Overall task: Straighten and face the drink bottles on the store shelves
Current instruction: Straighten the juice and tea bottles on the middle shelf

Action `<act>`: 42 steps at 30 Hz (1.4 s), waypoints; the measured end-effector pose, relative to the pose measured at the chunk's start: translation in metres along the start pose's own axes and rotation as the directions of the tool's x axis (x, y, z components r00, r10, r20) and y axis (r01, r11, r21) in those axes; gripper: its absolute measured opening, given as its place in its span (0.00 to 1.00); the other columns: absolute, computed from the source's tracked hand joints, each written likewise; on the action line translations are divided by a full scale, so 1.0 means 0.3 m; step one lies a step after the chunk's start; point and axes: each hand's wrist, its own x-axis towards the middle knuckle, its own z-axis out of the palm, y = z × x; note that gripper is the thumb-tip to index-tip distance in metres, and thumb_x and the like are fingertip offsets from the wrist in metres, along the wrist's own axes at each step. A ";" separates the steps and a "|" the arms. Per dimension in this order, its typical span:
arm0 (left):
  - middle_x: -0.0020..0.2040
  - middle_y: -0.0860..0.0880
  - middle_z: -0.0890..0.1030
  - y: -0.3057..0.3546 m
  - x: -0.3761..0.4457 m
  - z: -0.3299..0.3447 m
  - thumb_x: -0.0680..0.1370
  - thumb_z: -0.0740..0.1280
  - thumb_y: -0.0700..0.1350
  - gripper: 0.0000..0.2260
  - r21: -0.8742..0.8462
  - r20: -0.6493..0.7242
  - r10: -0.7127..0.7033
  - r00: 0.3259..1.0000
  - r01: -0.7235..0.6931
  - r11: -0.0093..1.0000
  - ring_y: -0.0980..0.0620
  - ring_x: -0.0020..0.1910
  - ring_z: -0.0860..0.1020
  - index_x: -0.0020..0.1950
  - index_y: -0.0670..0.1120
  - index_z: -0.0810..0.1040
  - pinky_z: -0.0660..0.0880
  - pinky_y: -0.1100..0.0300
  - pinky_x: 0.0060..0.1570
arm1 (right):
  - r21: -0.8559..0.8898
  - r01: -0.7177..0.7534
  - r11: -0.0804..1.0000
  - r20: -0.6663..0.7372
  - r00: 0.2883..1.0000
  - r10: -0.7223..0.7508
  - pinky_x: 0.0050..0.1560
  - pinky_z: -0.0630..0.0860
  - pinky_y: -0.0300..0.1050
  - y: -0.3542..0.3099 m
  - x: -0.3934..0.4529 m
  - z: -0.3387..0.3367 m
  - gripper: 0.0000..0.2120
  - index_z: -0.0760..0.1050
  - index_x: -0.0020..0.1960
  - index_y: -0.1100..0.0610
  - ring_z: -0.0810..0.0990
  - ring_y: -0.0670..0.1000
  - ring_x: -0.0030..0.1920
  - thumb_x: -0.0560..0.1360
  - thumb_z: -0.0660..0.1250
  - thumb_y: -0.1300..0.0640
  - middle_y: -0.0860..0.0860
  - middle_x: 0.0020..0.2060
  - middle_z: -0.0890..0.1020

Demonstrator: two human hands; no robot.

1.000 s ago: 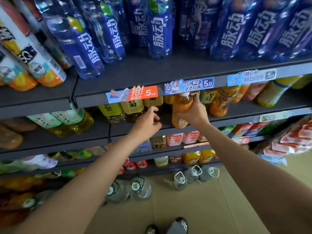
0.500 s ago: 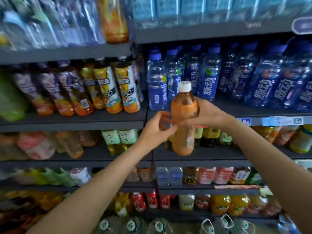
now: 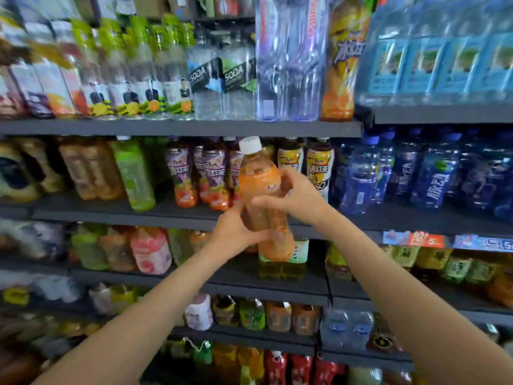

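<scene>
Orange drink bottle (image 3: pixel 262 198) held in mid-air before the shelves (image 3: pixel 177 128): left hand (image 3: pixel 236 232) grips its lower body, right hand (image 3: pixel 297 194) its label. Risk: slipping while rotated; knocking neighbouring bottles on return.

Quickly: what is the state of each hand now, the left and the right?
Left hand: grips the lower part of the orange drink bottle.
Right hand: curled around the same bottle, higher up.

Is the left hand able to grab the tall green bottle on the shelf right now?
Probably not yet: the left hand is busy gripping the orange bottle. The green bottle stands unblocked at the shelf front.
</scene>
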 end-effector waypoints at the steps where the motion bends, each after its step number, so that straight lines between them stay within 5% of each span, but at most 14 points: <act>1: 0.52 0.54 0.79 -0.026 -0.003 -0.045 0.55 0.78 0.62 0.36 -0.032 -0.034 -0.038 0.999 0.037 0.999 0.54 0.53 0.78 0.58 0.52 0.73 0.73 0.61 0.50 | 0.092 -0.014 0.996 0.016 1.000 0.013 0.47 0.75 0.46 -0.018 0.032 0.036 0.20 0.73 0.52 0.57 0.78 0.49 0.46 0.67 0.74 0.48 0.52 0.47 0.80; 3: 0.52 0.54 0.80 -0.079 -0.003 -0.124 0.57 0.79 0.60 0.32 -0.109 -0.099 -0.106 0.989 0.095 0.989 0.56 0.51 0.78 0.56 0.52 0.74 0.75 0.61 0.51 | 0.288 -0.075 0.955 0.036 0.997 0.067 0.43 0.75 0.46 -0.038 0.096 0.096 0.12 0.75 0.49 0.55 0.79 0.50 0.45 0.72 0.70 0.48 0.54 0.47 0.81; 6: 0.50 0.54 0.81 -0.158 0.013 -0.221 0.65 0.78 0.47 0.21 -0.167 -0.154 -0.171 0.973 0.145 0.975 0.57 0.51 0.79 0.54 0.51 0.76 0.76 0.61 0.51 | 0.301 -0.117 0.946 0.045 0.993 0.109 0.36 0.73 0.43 -0.047 0.177 0.168 0.12 0.76 0.49 0.56 0.79 0.48 0.37 0.75 0.67 0.47 0.54 0.45 0.82; 9: 0.51 0.53 0.80 -0.228 0.056 -0.304 0.65 0.79 0.46 0.23 -0.130 -0.240 -0.170 0.956 0.142 0.981 0.53 0.53 0.78 0.56 0.50 0.74 0.74 0.57 0.55 | 0.312 -0.108 0.944 0.100 0.992 0.081 0.29 0.71 0.37 -0.057 0.266 0.228 0.12 0.75 0.51 0.59 0.77 0.45 0.29 0.77 0.64 0.50 0.50 0.42 0.81; 13: 0.47 0.59 0.77 -0.281 0.114 -0.425 0.64 0.79 0.43 0.25 -0.072 -0.400 -0.079 0.913 0.054 0.996 0.59 0.48 0.77 0.55 0.51 0.71 0.70 0.74 0.44 | 0.307 -0.013 0.952 0.079 0.997 -0.012 0.26 0.70 0.34 -0.087 0.400 0.268 0.09 0.75 0.49 0.60 0.77 0.47 0.29 0.78 0.63 0.53 0.53 0.41 0.82; 17: 0.55 0.54 0.76 -0.337 0.152 -0.541 0.65 0.78 0.41 0.30 -0.037 -0.536 -0.018 0.844 -0.003 0.999 0.56 0.56 0.74 0.62 0.50 0.68 0.69 0.61 0.59 | 0.285 -0.025 0.958 0.182 0.983 -0.029 0.27 0.71 0.35 -0.099 0.467 0.371 0.06 0.73 0.51 0.60 0.76 0.47 0.28 0.77 0.65 0.57 0.52 0.40 0.81; 20: 0.56 0.53 0.76 -0.391 0.169 -0.592 0.66 0.77 0.41 0.29 -0.065 -0.592 -0.033 0.805 -0.007 0.998 0.57 0.56 0.73 0.64 0.45 0.69 0.68 0.63 0.58 | 0.238 -0.021 0.971 0.256 0.966 -0.042 0.29 0.71 0.40 -0.112 0.521 0.450 0.04 0.73 0.48 0.55 0.78 0.46 0.28 0.76 0.67 0.57 0.55 0.43 0.81; 25: 0.48 0.50 0.82 -0.532 0.212 -0.658 0.66 0.78 0.43 0.21 -0.061 -0.478 -0.023 0.878 -0.007 0.998 0.64 0.46 0.78 0.55 0.39 0.78 0.74 0.73 0.49 | 0.150 0.011 0.989 0.275 0.960 -0.052 0.31 0.74 0.43 -0.153 0.589 0.548 0.10 0.74 0.54 0.59 0.80 0.52 0.34 0.74 0.69 0.58 0.51 0.45 0.81; 27: 0.45 0.53 0.80 -0.579 0.224 -0.689 0.64 0.78 0.42 0.21 -0.044 -0.400 -0.006 0.916 -0.013 0.999 0.62 0.45 0.77 0.54 0.40 0.77 0.70 0.79 0.44 | 0.130 -0.002 0.991 0.339 0.940 -0.043 0.46 0.79 0.49 -0.165 0.603 0.606 0.16 0.73 0.57 0.56 0.82 0.59 0.47 0.71 0.72 0.57 0.48 0.50 0.80; 29: 0.44 0.58 0.78 -0.617 0.224 -0.733 0.63 0.79 0.42 0.23 -0.028 -0.289 0.019 0.957 -0.028 0.999 0.59 0.46 0.77 0.54 0.43 0.76 0.70 0.78 0.43 | 0.055 0.029 0.998 0.424 0.904 -0.050 0.58 0.76 0.52 -0.194 0.614 0.675 0.21 0.72 0.58 0.47 0.79 0.53 0.57 0.67 0.74 0.49 0.45 0.56 0.78; 32: 0.50 0.57 0.80 -0.709 0.206 -0.833 0.58 0.81 0.51 0.31 -0.079 -0.147 0.035 0.988 -0.047 0.996 0.58 0.52 0.78 0.57 0.48 0.74 0.73 0.70 0.50 | -0.027 0.041 0.999 0.520 0.854 -0.021 0.43 0.76 0.34 -0.256 0.624 0.826 0.22 0.72 0.59 0.47 0.77 0.39 0.48 0.68 0.75 0.54 0.41 0.53 0.78; 34: 0.53 0.55 0.80 -0.771 0.191 -0.939 0.56 0.79 0.58 0.34 -0.076 -0.126 0.041 0.991 -0.051 0.996 0.59 0.53 0.78 0.58 0.48 0.74 0.75 0.65 0.52 | -0.055 0.053 0.997 0.496 0.868 -0.019 0.46 0.75 0.30 -0.298 0.647 0.947 0.23 0.74 0.61 0.53 0.78 0.35 0.48 0.68 0.75 0.54 0.43 0.52 0.80; 37: 0.48 0.59 0.78 -0.858 0.191 -1.109 0.60 0.81 0.51 0.27 -0.046 -0.109 0.037 0.993 -0.042 0.998 0.65 0.48 0.76 0.55 0.49 0.74 0.71 0.75 0.44 | -0.172 0.088 0.981 0.406 0.914 -0.011 0.60 0.70 0.38 -0.370 0.693 1.122 0.29 0.73 0.65 0.54 0.75 0.44 0.59 0.67 0.76 0.48 0.46 0.59 0.78; 42: 0.46 0.58 0.80 -0.992 0.246 -1.317 0.61 0.77 0.50 0.24 -0.049 -0.104 -0.015 0.994 0.010 0.999 0.58 0.48 0.79 0.54 0.48 0.75 0.74 0.69 0.44 | -0.192 0.080 0.978 0.221 0.975 -0.036 0.53 0.72 0.38 -0.448 0.772 1.366 0.30 0.73 0.64 0.52 0.76 0.44 0.55 0.66 0.75 0.44 0.47 0.56 0.79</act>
